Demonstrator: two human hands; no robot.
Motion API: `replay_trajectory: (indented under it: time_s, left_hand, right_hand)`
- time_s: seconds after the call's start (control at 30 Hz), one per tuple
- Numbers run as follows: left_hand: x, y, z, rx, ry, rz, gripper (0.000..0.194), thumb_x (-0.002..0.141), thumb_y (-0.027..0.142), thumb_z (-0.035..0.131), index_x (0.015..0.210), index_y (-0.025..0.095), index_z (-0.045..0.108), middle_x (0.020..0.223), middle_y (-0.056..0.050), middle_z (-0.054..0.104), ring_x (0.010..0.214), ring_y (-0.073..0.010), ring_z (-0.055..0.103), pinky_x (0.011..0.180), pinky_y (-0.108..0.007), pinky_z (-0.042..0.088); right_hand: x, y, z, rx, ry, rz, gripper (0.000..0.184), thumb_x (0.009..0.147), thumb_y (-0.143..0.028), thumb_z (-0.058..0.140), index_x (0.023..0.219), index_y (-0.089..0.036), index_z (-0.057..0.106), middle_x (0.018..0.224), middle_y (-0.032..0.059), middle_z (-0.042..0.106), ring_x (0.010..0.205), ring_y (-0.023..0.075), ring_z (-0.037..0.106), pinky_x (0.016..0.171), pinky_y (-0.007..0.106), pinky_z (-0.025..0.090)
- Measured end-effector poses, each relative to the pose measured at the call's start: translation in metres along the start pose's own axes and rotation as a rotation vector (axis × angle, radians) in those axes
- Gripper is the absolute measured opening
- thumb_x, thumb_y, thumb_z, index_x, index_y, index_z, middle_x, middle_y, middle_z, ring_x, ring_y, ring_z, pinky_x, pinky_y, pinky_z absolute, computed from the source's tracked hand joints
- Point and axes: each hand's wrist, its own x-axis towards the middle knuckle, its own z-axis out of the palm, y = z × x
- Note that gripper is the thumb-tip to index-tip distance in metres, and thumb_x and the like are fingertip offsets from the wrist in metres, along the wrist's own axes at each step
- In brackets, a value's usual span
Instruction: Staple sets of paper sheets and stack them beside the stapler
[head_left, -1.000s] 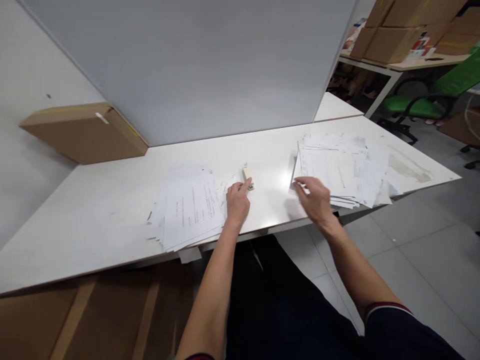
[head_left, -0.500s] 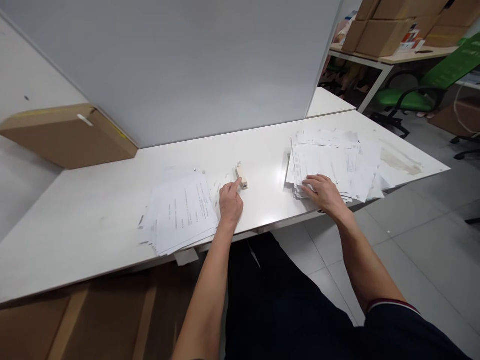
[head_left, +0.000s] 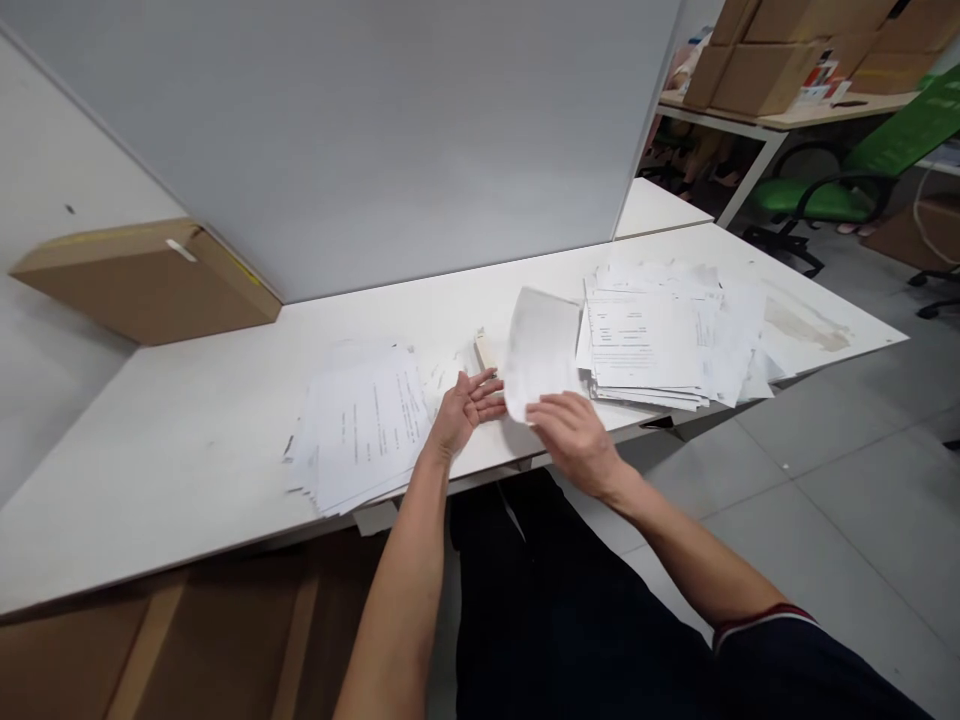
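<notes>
My right hand [head_left: 574, 437] is closed on the near edge of a paper sheet [head_left: 541, 345], which curves up off the desk between the two stacks. Palm up and fingers spread, my left hand [head_left: 466, 410] is at the sheet's left edge and holds nothing. Just beyond its fingertips lies a small cream stapler [head_left: 484, 350], partly hidden by the hand. To the right is an untidy stack of printed papers [head_left: 645, 340]. A second stack of printed papers [head_left: 367, 425] lies fanned out on the left.
A grey panel [head_left: 420, 140] stands along the back of the white desk [head_left: 202, 450]. One cardboard box [head_left: 142, 285] leans at the back left. More cardboard boxes [head_left: 765, 75] sit on another table, near a green chair [head_left: 825, 200].
My right hand has lifted a sheet from the right stack and carried it left. My left hand has come off the stapler and turned palm up with its fingers spread.
</notes>
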Motion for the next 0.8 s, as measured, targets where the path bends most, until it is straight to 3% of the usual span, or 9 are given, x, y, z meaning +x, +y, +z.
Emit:
replay_trajectory:
  time_s: [0.1,0.2,0.3,0.37,0.43,0.57,0.8]
  left_hand:
    - [0.000,-0.004,-0.001,0.044,0.059,0.023,0.059,0.068,0.050,0.069,0.109,0.008,0.063,0.096,-0.015,0.071,0.083,-0.0251,0.067,0.075,-0.038,0.054]
    - [0.000,-0.008,0.000,0.095,0.139,0.054,0.051,0.063,0.041,0.076,0.099,0.007,0.067,0.086,-0.012,0.072,0.083,-0.0258,0.067,0.078,-0.039,0.053]
    - [-0.001,-0.007,0.002,0.068,0.175,0.045,0.049,0.061,0.041,0.077,0.097,0.008,0.068,0.086,-0.012,0.073,0.085,-0.0266,0.067,0.082,-0.041,0.051]
    - [-0.001,-0.005,0.003,0.033,0.182,0.037,0.050,0.060,0.040,0.078,0.096,0.008,0.069,0.089,-0.013,0.072,0.088,-0.0273,0.067,0.085,-0.042,0.050]
    - [-0.002,-0.003,0.005,0.012,0.182,0.031,0.050,0.059,0.040,0.079,0.096,0.009,0.069,0.091,-0.013,0.072,0.090,-0.0278,0.067,0.087,-0.044,0.050]
    - [-0.002,-0.003,0.005,-0.007,0.205,0.036,0.048,0.057,0.038,0.080,0.094,0.009,0.069,0.092,-0.013,0.072,0.091,-0.0286,0.067,0.089,-0.046,0.049]
    - [0.000,-0.006,0.003,-0.028,0.190,0.051,0.047,0.057,0.036,0.080,0.094,0.009,0.068,0.093,-0.013,0.072,0.097,-0.0297,0.065,0.090,-0.046,0.049]
  right_hand:
    - [-0.004,-0.013,0.020,0.033,-0.108,-0.145,0.025,0.090,-0.016,0.043,0.098,-0.022,0.066,0.109,0.0048,0.069,0.107,0.0239,0.059,0.093,0.046,0.043]
    - [-0.005,-0.007,0.015,0.163,-0.171,-0.189,0.021,0.091,-0.024,0.047,0.102,-0.020,0.065,0.108,0.0060,0.069,0.106,0.0210,0.059,0.090,0.040,0.047]
    - [-0.005,0.020,-0.006,0.167,-0.023,0.018,0.024,0.090,-0.034,0.050,0.104,-0.020,0.064,0.105,0.0077,0.069,0.102,0.0197,0.061,0.087,0.041,0.051]
    - [-0.006,0.046,-0.020,0.014,0.121,0.200,0.026,0.090,-0.033,0.050,0.107,-0.018,0.063,0.109,0.0109,0.066,0.106,0.0225,0.059,0.090,0.045,0.049]
    - [-0.009,0.072,-0.028,-0.166,0.142,0.306,0.032,0.087,-0.032,0.054,0.112,-0.013,0.061,0.118,0.0160,0.062,0.116,0.0287,0.052,0.094,0.050,0.045]
    - [-0.017,0.102,-0.027,-0.323,-0.011,0.338,0.041,0.083,-0.033,0.059,0.116,-0.009,0.058,0.123,0.0178,0.058,0.123,0.0350,0.044,0.096,0.053,0.041]
    - [-0.020,0.102,-0.020,-0.289,0.088,0.299,0.028,0.089,-0.030,0.045,0.094,-0.015,0.068,0.105,0.0113,0.068,0.109,0.0267,0.056,0.097,0.044,0.041]
